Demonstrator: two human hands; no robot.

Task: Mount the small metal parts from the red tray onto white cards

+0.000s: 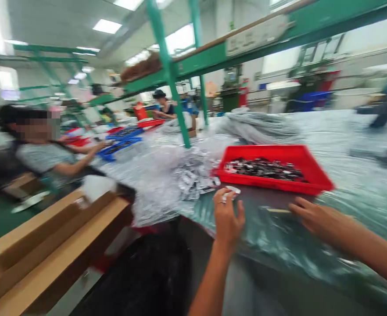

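Observation:
My left hand (227, 217) rests on the plastic-covered table (361, 184) just in front of a red tray (315, 177) of small dark parts. Its fingers are curled around a small white piece (233, 190) at the fingertips. My right hand (312, 216) lies to the right, fingers stretched flat on the table near the tray's front edge, beside a thin pale strip (279, 211). The picture is smeared by motion.
A heap of small clear bags (193, 175) lies left of the tray. Cardboard boxes (48, 250) stand at lower left. A seated person (38, 153) works at left by blue trays (123, 145); another person (163, 107) sits farther back. Green shelf posts (169, 70) rise behind.

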